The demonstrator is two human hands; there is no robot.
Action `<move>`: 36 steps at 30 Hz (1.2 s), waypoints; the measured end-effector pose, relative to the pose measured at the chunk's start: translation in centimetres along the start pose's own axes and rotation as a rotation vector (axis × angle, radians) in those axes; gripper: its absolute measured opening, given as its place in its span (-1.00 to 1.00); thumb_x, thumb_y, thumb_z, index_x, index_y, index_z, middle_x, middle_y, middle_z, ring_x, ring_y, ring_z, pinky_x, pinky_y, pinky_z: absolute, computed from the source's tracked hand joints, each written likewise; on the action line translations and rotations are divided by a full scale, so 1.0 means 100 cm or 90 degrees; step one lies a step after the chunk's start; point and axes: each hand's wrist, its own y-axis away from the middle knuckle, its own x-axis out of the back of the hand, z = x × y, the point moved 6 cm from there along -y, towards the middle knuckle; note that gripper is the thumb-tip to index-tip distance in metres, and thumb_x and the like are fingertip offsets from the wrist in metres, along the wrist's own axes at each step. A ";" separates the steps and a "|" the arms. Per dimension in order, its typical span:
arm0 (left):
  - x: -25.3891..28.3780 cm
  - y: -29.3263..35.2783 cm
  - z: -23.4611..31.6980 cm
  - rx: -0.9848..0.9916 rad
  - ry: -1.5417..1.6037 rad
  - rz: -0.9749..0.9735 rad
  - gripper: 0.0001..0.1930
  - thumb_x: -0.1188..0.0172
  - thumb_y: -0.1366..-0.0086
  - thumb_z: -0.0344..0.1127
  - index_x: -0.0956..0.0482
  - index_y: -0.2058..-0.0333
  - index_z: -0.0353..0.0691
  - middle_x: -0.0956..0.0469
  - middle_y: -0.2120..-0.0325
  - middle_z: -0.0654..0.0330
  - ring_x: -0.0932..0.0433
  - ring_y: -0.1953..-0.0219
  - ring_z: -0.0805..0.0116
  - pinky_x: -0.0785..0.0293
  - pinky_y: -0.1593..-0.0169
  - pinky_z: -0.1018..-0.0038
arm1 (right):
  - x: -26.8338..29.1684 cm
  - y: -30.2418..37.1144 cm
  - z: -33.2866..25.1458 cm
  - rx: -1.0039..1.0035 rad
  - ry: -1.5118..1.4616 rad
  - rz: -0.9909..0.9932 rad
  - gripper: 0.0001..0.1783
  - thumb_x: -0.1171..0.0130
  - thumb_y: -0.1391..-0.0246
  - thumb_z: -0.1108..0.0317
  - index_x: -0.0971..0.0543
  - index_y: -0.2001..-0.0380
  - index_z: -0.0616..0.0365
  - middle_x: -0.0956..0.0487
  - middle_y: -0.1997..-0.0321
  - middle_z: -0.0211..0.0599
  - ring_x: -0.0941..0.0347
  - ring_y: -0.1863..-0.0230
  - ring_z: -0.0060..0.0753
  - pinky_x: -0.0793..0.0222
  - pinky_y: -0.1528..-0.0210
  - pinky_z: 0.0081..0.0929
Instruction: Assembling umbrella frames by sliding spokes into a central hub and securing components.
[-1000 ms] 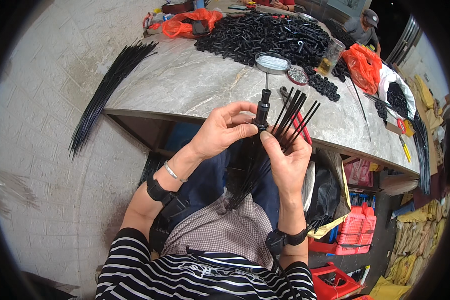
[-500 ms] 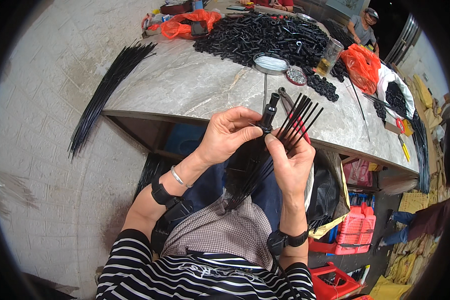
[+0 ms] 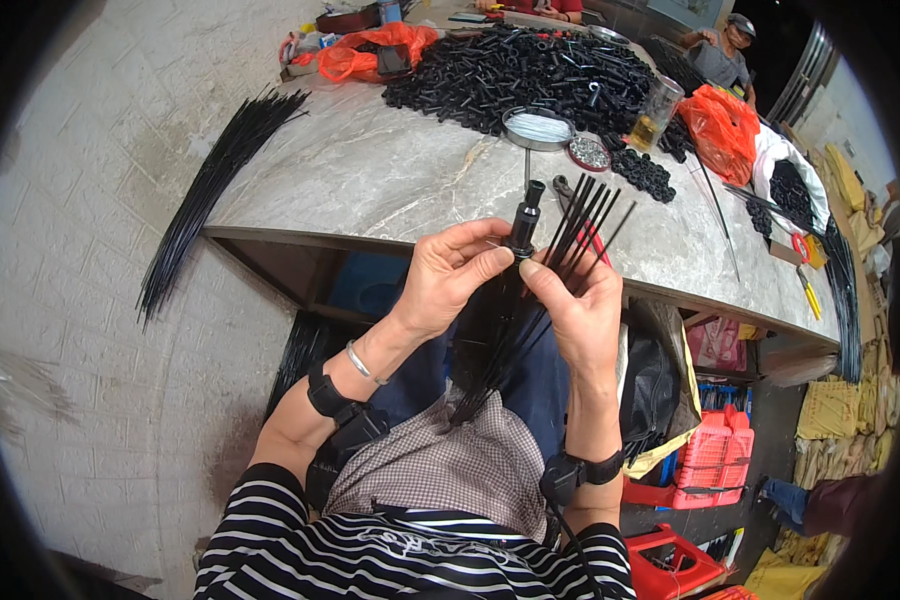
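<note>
By the grey table (image 3: 370, 170), a black tube (image 3: 523, 228) is pointing up and slightly right between the left hand (image 3: 448, 275), pinching its lower part, and right hand (image 3: 582, 312), clutching thin rods (image 3: 578, 215), thumb touching the tube's base.

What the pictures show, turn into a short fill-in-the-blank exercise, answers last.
The left hand pinches the fitting between its fingers and ____.
The thin rods in the right hand are coloured ____.
The bangle is worn on the person's ____ side.
The sleeves are black with white ____.

Missing words: thumb; black; left; stripes.
</note>
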 end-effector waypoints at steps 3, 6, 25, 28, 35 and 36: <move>0.003 0.001 -0.002 -0.010 -0.007 0.001 -0.72 -0.16 -0.22 -0.51 -0.49 0.07 -0.36 -0.60 0.27 0.15 -0.55 0.23 0.52 -0.49 0.11 0.59 | -0.001 -0.003 0.000 -0.031 -0.062 -0.024 -0.87 -0.29 0.09 0.48 -0.59 0.42 0.27 -0.57 0.49 -0.45 -0.42 0.48 -0.72 -0.33 0.40 -0.72; 0.006 0.001 -0.001 -0.003 -0.028 0.000 -0.71 -0.15 -0.23 -0.51 -0.47 0.06 -0.38 -0.60 0.27 0.14 -0.55 0.23 0.52 -0.49 0.10 0.58 | -0.002 -0.006 0.000 -0.051 -0.063 -0.056 -0.86 -0.30 0.09 0.48 -0.58 0.41 0.27 -0.57 0.48 -0.43 -0.44 0.48 -0.69 -0.34 0.40 -0.71; 0.002 0.004 0.008 0.071 -0.052 0.035 -0.64 -0.01 -0.33 -0.43 -0.35 -0.07 -0.45 -0.52 0.13 0.14 -0.48 0.10 0.49 -0.36 -0.05 0.53 | -0.015 -0.016 0.008 -0.024 0.007 -0.032 -0.81 -0.34 0.13 0.47 -0.48 0.52 0.18 -0.46 0.61 -0.54 -0.33 0.60 -0.77 -0.20 0.55 -0.76; -0.007 0.006 0.018 0.069 -0.028 0.005 -0.63 -0.03 -0.31 -0.44 -0.35 -0.07 -0.45 -0.50 0.10 0.12 -0.45 0.05 0.45 -0.35 -0.06 0.52 | -0.016 -0.010 0.003 -0.017 0.031 -0.023 -0.81 -0.35 0.13 0.45 -0.49 0.54 0.17 -0.44 0.62 -0.62 -0.25 0.60 -0.86 -0.12 0.58 -0.80; -0.002 0.002 0.017 0.080 -0.037 -0.007 -0.64 -0.03 -0.31 -0.44 -0.36 -0.06 -0.44 -0.50 0.09 0.12 -0.44 0.03 0.44 -0.34 -0.08 0.49 | -0.019 -0.002 -0.001 0.049 0.098 0.021 -0.80 -0.35 0.12 0.43 -0.50 0.47 0.24 -0.48 0.57 -0.57 -0.31 0.56 -0.82 -0.24 0.53 -0.76; -0.004 0.000 0.016 0.071 -0.040 -0.017 -0.64 -0.03 -0.32 -0.43 -0.36 -0.06 -0.43 -0.50 0.10 0.13 -0.45 0.05 0.45 -0.35 -0.07 0.49 | -0.017 0.000 -0.001 0.050 0.094 0.023 -0.80 -0.35 0.12 0.43 -0.50 0.47 0.24 -0.48 0.57 -0.57 -0.31 0.56 -0.82 -0.24 0.53 -0.76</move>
